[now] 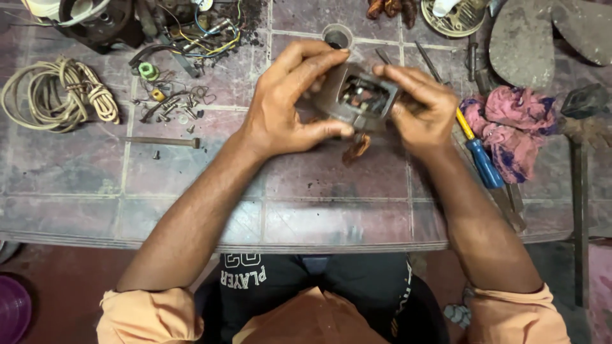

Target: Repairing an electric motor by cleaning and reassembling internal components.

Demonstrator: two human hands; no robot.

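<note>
Both hands hold a grey metal motor stator (pixel 359 97) above the tiled tabletop (pixel 159 172). My left hand (pixel 290 102) grips its left side, thumb under the lower edge and fingers curled over the top. My right hand (pixel 417 108) clasps its right side, with the index finger across the top edge. Copper winding (pixel 356 150) hangs from the bottom of the part.
A coiled beige cord (pixel 57 95) lies at the left. Screws, a green spool and wires (pixel 172 102) are scattered behind it. A blue and yellow screwdriver (pixel 479 153) and a pink rag (pixel 513 124) lie at the right. A small round cup (pixel 336 35) stands behind the hands.
</note>
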